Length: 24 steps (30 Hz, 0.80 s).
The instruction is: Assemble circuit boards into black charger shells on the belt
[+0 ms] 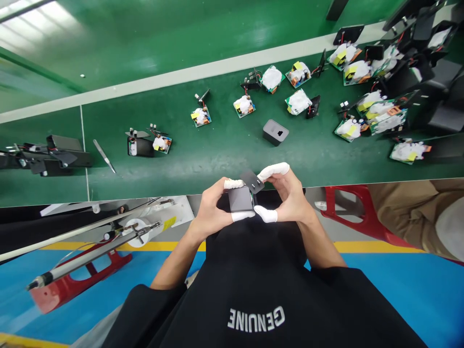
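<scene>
In the centre of the frame, just below the near edge of the green bench, we find the dark housing held in front of the black shirt. The left hand is clamped on it, forefinger along the upper edge and thumb beneath, a pinch that we take to steady the body while leaving its right end free. The right hand is bent round that end, its forefinger at the small black plate and its thumb near the housing's lower right corner; we judge that this keeps the tilted plate under control, though we cannot tell how firmly the fingers press. White finger covers wrap the working tips, perhaps to spare the surfaces from marks.

Above the hands, a loose dark case stands alone on the bench, near enough, we think, for an easy reach. Circuit boards with white filler, such as the one at upper centre, lie spread apart, probably so their wires do not tangle, while a denser heap fills the upper right. At left, a slim metal tool lies between two groups of dark cases, seemingly set aside within reach
</scene>
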{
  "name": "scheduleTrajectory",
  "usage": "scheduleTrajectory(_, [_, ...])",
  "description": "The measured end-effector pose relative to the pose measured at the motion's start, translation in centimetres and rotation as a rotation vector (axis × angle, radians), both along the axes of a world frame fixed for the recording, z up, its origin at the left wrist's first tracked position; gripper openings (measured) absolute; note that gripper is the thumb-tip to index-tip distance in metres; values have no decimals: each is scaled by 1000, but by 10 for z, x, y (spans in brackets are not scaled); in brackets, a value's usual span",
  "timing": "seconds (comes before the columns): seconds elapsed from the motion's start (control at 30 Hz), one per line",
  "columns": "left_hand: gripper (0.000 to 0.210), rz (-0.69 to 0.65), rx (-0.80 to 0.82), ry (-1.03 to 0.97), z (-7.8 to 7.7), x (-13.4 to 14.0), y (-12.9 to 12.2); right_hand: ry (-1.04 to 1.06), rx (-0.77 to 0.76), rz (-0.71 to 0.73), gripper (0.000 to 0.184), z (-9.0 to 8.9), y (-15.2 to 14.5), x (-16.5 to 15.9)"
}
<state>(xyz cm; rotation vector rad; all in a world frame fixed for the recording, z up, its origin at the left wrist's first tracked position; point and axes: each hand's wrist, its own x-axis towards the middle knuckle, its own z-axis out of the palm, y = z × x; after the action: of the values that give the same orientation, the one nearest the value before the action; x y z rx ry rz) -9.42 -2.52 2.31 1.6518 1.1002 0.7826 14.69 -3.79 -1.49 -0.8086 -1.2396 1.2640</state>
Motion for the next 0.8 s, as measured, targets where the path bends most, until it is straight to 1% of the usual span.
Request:
scheduleTrajectory(0.23, [70,1,-12,19,0,3,0,11,-3,10,80,-4,0,2])
scheduleTrajectory(0.33, [70,3,-20,27,1,5,1,6,-5,5,77,-2,0,3])
scheduleTrajectory(0.43, [69,-19,-22,25,1,5,0,-19,-11,34,76,2,0,8])
scheduleTrajectory(0.53, [70,-33,-3,-11,3,7,0,-53,-20,60,79,5,-1,13])
scheduleTrajectory(0.63, [70,-33,-2,-88,6,9,0,-68,-41,70,84,3,-1,14])
scheduleTrajectory(0.7, [69,-27,-7,-134,7,10,1,-37,-58,67,89,0,-2,12])
scheduleTrajectory(0.8, [70,-12,-5,-146,6,10,6,23,-77,28,92,-6,0,5])
